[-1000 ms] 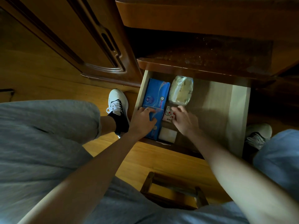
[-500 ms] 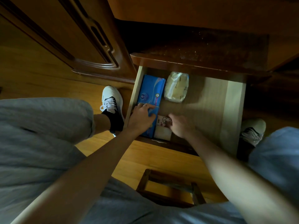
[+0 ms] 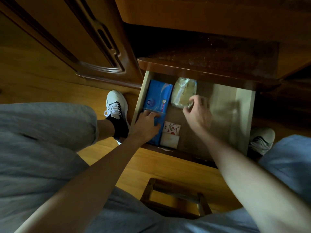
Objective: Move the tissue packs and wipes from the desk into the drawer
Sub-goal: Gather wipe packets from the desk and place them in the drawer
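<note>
A dim wooden floor and desk carcass are shown from above, with the open drawer [image 3: 242,105] pulled out between the seated person's knees. Along the drawer's left wall the blue tissue packs [image 3: 159,96] are laid end to end, long axis running front to back, probably to save width. The left hand [image 3: 146,123] is pressed on the nearer pack, fingers curled over its edge, seemingly to keep it in line. Just right of that grip lie two small tissue packets [image 3: 171,128]. The wipes pack [image 3: 183,93] is pinched by the blurred right hand [image 3: 196,113] at its near corner.
</note>
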The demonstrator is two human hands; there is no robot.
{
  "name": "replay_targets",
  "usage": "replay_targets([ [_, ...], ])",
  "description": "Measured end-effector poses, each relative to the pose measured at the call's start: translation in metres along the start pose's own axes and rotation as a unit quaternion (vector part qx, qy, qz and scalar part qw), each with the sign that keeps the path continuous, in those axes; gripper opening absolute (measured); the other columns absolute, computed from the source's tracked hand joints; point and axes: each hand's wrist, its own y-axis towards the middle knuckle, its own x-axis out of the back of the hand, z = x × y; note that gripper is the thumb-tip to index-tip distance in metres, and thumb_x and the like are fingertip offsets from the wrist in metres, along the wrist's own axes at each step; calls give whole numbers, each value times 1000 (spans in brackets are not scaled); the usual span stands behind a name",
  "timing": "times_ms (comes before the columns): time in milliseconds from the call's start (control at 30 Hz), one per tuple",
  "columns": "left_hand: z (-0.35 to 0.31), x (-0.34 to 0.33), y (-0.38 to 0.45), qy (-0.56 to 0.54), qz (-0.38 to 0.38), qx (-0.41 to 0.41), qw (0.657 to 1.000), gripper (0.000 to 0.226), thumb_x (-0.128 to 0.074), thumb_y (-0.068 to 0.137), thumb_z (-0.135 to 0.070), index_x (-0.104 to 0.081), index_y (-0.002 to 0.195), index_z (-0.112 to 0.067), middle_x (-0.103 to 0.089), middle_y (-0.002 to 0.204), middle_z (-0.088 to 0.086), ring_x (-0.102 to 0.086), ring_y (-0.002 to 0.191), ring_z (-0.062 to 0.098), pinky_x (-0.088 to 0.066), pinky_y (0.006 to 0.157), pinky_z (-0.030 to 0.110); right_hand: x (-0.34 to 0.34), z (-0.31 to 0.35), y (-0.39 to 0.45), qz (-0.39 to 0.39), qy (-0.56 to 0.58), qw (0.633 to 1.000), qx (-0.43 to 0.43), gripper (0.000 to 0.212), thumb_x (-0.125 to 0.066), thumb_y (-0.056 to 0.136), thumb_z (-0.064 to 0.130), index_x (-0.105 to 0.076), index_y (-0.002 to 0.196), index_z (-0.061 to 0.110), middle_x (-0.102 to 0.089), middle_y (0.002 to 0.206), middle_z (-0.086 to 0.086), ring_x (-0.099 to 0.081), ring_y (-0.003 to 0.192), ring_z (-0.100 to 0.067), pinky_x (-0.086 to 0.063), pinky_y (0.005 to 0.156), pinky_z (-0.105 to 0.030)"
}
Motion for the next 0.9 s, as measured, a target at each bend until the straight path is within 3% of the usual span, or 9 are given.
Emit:
replay_targets([
  [100, -3, 2, -1, 12, -1, -7, 1000, 45, -68, 93, -26, -56, 137, -23, -45, 146, 5, -38, 136, 24, -42, 106, 38, -2, 6, 19, 143, -81, 986, 38, 59, -75, 88, 28, -48, 141, 32, -23, 159, -6, -39, 134, -32, -54, 91, -43],
  [167, -5, 5, 0, 10, -1, -5, 1000, 45, -67, 94, -26, -56, 137, -22, -45, 146, 5, -37, 137, 23, -42, 108, 39, -8, 6, 20, 184, -89, 978, 37, 51, -70, 92, 21, -55, 141, 27, -22, 162, -4, -32, 141, -34, -48, 100, -46],
  [267, -7, 9, 0, 11, 6, -3, 1000, 45, -65, 95, -27, -55, 139, -22, -44, 146, 5, -36, 138, 23, -42, 108, 40, -17, 3, 7, 174, -80, 980, 49, 34, -61, 96, 15, -65, 130, 21, -29, 162, -7, -28, 145, -35, -45, 102, -48],
  [367, -8, 10, 1, 18, 8, -6, 1000, 45, -62, 96, -30, -55, 139, -22, -45, 145, 5, -37, 137, 23, -42, 107, 39, -21, 2, -10, 180, -71, 980, 54, 20, -60, 96, 25, -70, 112, 22, -24, 164, -6, -22, 148, -34, -47, 101, -47],
  [533, -11, 10, 0, 20, 0, -5, 1000, 45, -61, 96, -30, -56, 140, -23, -45, 145, 6, -37, 136, 24, -39, 109, 38, -24, 0, -29, 242, -55, 968, 42, 30, -55, 95, 41, -71, 115, 27, -13, 168, -2, -17, 151, -34, -44, 106, -50],
  [667, -14, 12, -3, 25, 5, -2, 1000, 44, -60, 97, -31, -56, 141, -23, -44, 146, 5, -36, 137, 23, -39, 108, 36, -16, -2, -31, 264, -49, 962, 51, 38, -50, 97, 47, -65, 129, 33, -19, 168, 0, -18, 152, -32, -45, 103, -53],
  [733, -15, 12, -3, 28, 10, 3, 1000, 44, -59, 98, -31, -55, 141, -23, -44, 146, 5, -36, 137, 23, -39, 108, 37, -12, -3, -32, 234, -44, 970, 53, 38, -51, 97, 46, -62, 132, 34, -26, 165, -1, -34, 146, -30, -48, 98, -49],
  [833, -17, 14, -2, 31, 17, 13, 999, 44, -59, 98, -31, -54, 141, -23, -43, 146, 5, -36, 137, 24, -40, 108, 39, -2, -2, -33, 149, -23, 987, 60, 35, -54, 98, 42, -64, 128, 29, -45, 152, -1, -60, 115, -20, -49, 79, -30],
  [900, -22, 16, -2, 25, 18, 15, 999, 45, -59, 98, -32, -54, 141, -22, -45, 144, 7, -39, 136, 25, -42, 106, 40, 9, 1, -32, 125, -15, 990, 64, 30, -56, 96, 36, -64, 124, 28, -55, 140, 1, -61, 97, -13, -40, 64, -21],
])
